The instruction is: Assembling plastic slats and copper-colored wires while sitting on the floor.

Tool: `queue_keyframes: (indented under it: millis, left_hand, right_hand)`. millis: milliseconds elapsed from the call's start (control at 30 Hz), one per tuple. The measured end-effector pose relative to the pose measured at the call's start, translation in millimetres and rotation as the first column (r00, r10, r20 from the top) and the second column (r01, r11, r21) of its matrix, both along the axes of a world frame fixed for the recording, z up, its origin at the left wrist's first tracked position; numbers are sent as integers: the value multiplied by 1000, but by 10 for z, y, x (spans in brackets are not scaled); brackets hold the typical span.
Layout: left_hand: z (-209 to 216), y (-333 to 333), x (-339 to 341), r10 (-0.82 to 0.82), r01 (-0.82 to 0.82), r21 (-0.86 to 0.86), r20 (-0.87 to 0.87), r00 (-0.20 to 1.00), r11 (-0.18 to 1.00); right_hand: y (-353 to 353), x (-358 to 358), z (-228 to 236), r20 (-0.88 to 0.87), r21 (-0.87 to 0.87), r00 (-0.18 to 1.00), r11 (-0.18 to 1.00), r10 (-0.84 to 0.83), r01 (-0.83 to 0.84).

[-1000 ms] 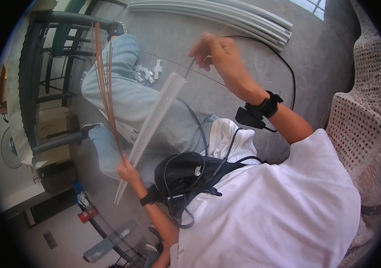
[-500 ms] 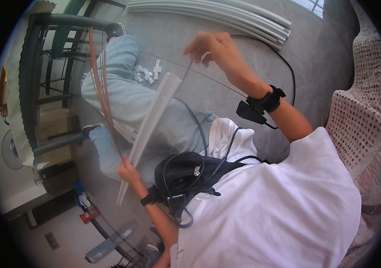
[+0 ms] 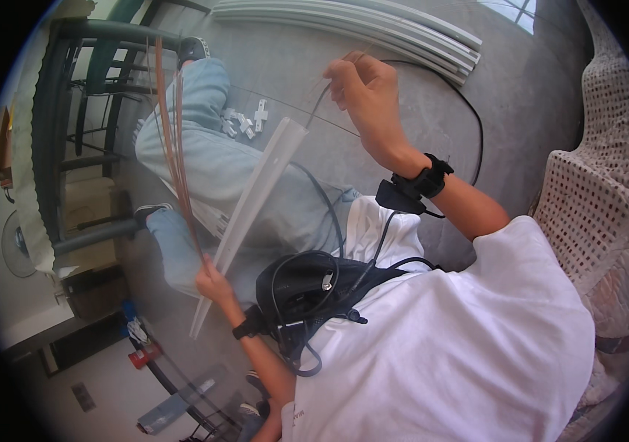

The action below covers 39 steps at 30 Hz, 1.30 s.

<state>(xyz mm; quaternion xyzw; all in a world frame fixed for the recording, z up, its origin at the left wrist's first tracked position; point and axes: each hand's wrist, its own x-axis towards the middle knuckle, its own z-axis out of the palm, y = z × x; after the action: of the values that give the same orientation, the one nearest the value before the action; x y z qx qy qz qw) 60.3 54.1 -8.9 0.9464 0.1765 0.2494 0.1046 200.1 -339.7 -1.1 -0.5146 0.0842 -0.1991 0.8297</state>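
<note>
- Head view: the left hand [image 3: 213, 283] is closed around a long white channel strip [image 3: 254, 200] and a bundle of thin brown rods [image 3: 173, 140], both slanting up over the jeans-clad legs [image 3: 215, 166]
- The right hand [image 3: 366, 92], raised above the strip's upper end, pinches a thin dark wire [image 3: 317, 99] between its fingertips
- Small white connector pieces [image 3: 244, 121] lie on the grey floor [image 3: 521, 88], with long white strips [image 3: 373, 26] beyond

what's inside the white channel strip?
A thin wire leaves the top end of the white channel strip and runs up to the right hand. The left hand grips the strip; its interior is hidden.
</note>
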Motion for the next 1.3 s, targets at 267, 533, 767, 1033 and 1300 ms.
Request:
queue_keyframes:
  millis: [267,533,767,1033,1300]
  left_hand:
    - [22,31,14,-19,19,47,-10,1000,999]
    - [15,3,21,-24,23,11,9,1000,1000]
    - [12,57,19,-32,33,41,-11,999,999]
    - [13,47,14,-12,12,17,-30,999,1000]
    - [-1,56,23,-34,33,19,4,999,999]
  right_hand:
    - [177,-96,39,6,0,984,984,179,-179]
    - [-38,6,44,86,54,995,997,58,-63]
    - [157,-72,-10,50,109,990,984,133,-138]
    - [-136,164,-39,168,129,986,991,21,-43]
    - [-265,219,-28,222,207,961,956,162,-209]
